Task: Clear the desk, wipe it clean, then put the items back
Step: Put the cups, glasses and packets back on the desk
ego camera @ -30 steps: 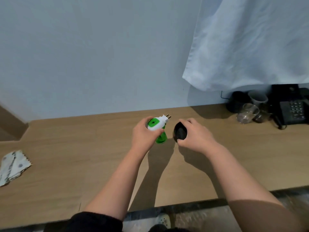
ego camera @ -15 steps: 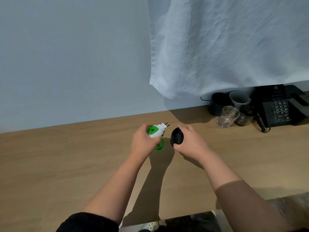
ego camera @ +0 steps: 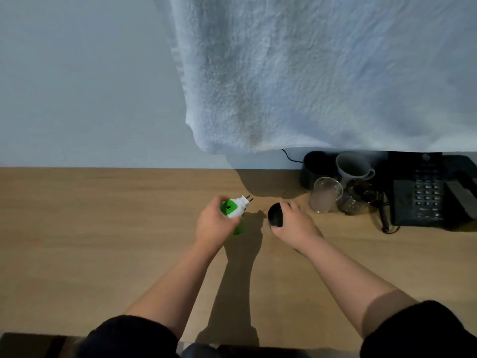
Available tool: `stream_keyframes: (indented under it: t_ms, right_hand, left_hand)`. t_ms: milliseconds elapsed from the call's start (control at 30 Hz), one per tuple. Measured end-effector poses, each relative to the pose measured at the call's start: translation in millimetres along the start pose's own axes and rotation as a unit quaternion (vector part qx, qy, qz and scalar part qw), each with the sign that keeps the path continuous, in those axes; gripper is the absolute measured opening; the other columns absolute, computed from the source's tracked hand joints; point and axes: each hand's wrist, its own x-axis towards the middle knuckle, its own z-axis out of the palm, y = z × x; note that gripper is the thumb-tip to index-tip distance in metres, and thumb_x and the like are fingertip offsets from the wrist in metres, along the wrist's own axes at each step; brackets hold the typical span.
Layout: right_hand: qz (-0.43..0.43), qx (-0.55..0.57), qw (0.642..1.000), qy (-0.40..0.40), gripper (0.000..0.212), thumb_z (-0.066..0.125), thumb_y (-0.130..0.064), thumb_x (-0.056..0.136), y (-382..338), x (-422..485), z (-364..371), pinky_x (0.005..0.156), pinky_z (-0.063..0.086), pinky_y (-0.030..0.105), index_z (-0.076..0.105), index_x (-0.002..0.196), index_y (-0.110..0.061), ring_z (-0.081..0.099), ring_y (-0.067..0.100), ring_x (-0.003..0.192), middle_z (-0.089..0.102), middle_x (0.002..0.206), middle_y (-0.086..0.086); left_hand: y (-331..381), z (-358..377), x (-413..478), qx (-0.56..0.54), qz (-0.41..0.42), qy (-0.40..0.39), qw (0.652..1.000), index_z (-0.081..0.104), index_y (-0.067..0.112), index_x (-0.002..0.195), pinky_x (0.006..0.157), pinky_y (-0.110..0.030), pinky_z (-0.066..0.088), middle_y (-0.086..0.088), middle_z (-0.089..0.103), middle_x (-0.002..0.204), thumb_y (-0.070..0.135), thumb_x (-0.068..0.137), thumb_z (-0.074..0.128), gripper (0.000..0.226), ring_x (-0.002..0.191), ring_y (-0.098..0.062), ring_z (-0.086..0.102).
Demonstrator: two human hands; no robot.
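Left grip (ego camera: 214,226) clamped on the plug-in repellent (ego camera: 232,209), right grip (ego camera: 296,226) on a black round thing (ego camera: 275,215), both low over the table (ego camera: 103,228), probably to set them back.

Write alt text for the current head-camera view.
A person's left hand grips a green-and-white plug-in device with a green bottle, while the right hand holds a small round black object beside it, over a light wooden desk. At the back right stand a clear plastic cup, a grey mug and a black desk telephone, under a hanging white towel.
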Motion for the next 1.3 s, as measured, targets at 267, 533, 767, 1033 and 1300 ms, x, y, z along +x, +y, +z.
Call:
stream_keyframes:
  t_ms: [267, 533, 767, 1033, 1300]
  right_hand:
    - [-0.144, -0.076, 0.981, 0.110, 0.038, 0.053, -0.013, 0.091, 10.0, 0.4, 4.4, 0.099, 0.040, 0.036, 0.054, 0.129, -0.012, 0.044, 0.022, 0.120, 0.047, 0.129, 0.005]
    - [-0.141, -0.090, 0.986, -0.015, 0.040, 0.048, -0.009, 0.089, 20.0, 32.3, 1.7, 0.093, 0.044, 0.037, 0.051, 0.129, -0.008, 0.045, 0.024, 0.114, 0.048, 0.123, 0.007]
    - [-0.081, -0.069, 0.993, -0.044, 0.061, 0.053, -0.014, 0.089, 29.0, 63.8, -12.5, 0.106, 0.037, 0.042, 0.031, 0.145, -0.009, 0.032, 0.029, 0.132, 0.035, 0.143, 0.011]
    - [-0.119, -0.017, 0.992, -0.040, 0.066, 0.052, -0.012, 0.091, 47.8, 42.2, -26.0, 0.115, 0.030, 0.040, 0.024, 0.151, -0.015, 0.022, 0.026, 0.144, 0.018, 0.159, 0.007]
    - [-0.147, -0.123, 0.970, 0.151, 0.061, 0.056, -0.018, 0.090, 87.5, 13.6, -45.3, 0.118, 0.007, 0.039, 0.035, 0.146, -0.012, 0.017, 0.027, 0.146, 0.024, 0.157, 0.011]
  left_hand:
    - [2.2, 24.9, -2.2, -0.004, -0.044, 0.032, 0.999, 0.054, 0.019, 0.131, 0.087, -0.035, 0.054, 0.000, 0.062, 0.123, 0.019, 0.080, 0.076, 0.056, 0.104, -0.017, 0.060]
    - [-0.8, 31.1, 0.5, 0.023, -0.067, 0.039, 0.997, 0.053, 0.019, 0.131, 0.084, -0.039, 0.055, -0.003, 0.061, 0.122, 0.019, 0.079, 0.075, 0.056, 0.101, -0.022, 0.061]
    - [4.1, 43.8, 4.4, 0.033, -0.067, 0.036, 0.997, 0.053, 0.019, 0.131, 0.086, -0.041, 0.056, -0.003, 0.061, 0.124, 0.020, 0.079, 0.077, 0.057, 0.104, -0.022, 0.061]
    - [16.8, 64.2, 15.7, 0.033, -0.054, 0.000, 0.998, 0.052, 0.021, 0.132, 0.088, -0.042, 0.056, -0.003, 0.059, 0.128, 0.015, 0.079, 0.078, 0.060, 0.108, -0.023, 0.059]
    - [54.3, 106.4, 39.8, 0.067, 0.028, -0.062, 0.995, 0.052, 0.017, 0.128, 0.095, -0.040, 0.050, -0.005, 0.056, 0.122, 0.011, 0.078, 0.077, 0.056, 0.110, -0.025, 0.056]
